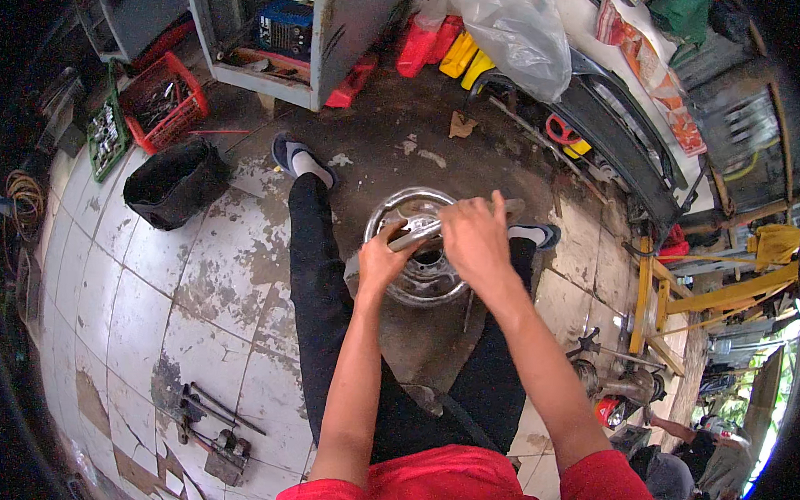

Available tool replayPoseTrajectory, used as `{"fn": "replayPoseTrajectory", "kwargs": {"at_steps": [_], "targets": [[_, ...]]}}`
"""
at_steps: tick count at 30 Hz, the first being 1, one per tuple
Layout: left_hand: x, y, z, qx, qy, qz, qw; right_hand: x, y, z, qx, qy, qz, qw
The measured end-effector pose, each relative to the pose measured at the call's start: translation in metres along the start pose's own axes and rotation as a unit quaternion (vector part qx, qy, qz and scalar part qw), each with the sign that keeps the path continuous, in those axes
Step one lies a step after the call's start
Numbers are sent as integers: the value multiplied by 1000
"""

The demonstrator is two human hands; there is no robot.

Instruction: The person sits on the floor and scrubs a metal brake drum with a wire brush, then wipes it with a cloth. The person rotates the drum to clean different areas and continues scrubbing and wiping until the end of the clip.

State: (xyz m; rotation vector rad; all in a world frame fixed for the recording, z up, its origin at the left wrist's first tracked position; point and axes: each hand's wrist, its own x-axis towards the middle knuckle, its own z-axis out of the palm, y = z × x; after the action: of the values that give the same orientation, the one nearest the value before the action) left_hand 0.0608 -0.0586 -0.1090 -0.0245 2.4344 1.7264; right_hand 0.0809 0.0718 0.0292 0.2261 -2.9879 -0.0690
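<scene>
A silvery metal wheel rim [429, 292] lies on the dark floor between my legs, its dark centre hole partly showing. Over its upper face, both hands hold a long light-grey piece [415, 236], whose exact kind I cannot make out. My left hand [384, 258] is closed around its left part, thumb and fingers on either side. Farther right, my right hand [478, 239] grips the same piece from above, with its right end sticking out past the fingers. Much of the piece is hidden beneath that hand.
Left stand a black bin [175, 185], a red basket [170, 105] of tools and a green tray [108, 134] of small metal parts. Dark metal tools [222, 429] lie on the cracked tiles. A grey cabinet [274, 82] stands ahead. Another person [692, 463] is at the lower right.
</scene>
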Motion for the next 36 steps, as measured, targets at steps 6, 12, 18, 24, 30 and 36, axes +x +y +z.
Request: {"fn": "replayPoseTrajectory", "kwargs": {"at_steps": [6,12,18,24,30,36], "targets": [[10,-28,3,12,-21,29,999,-4,-48,34,-31,21,-111,993],[4,-7,-1,-5,-4,5,1000,4,-1,1,-24,-37,-47,998],[4,6,-3,19,-12,-7,1000,6,16,4,-6,33,30,999],[20,-49,5,59,-28,107,992,1,-69,50,-2,15,-79,997],[7,-28,4,-20,-7,61,998,1,-34,22,29,-13,-102,994],[2,-6,-4,-25,0,13,1000,2,6,0,3,61,0,998]]}}
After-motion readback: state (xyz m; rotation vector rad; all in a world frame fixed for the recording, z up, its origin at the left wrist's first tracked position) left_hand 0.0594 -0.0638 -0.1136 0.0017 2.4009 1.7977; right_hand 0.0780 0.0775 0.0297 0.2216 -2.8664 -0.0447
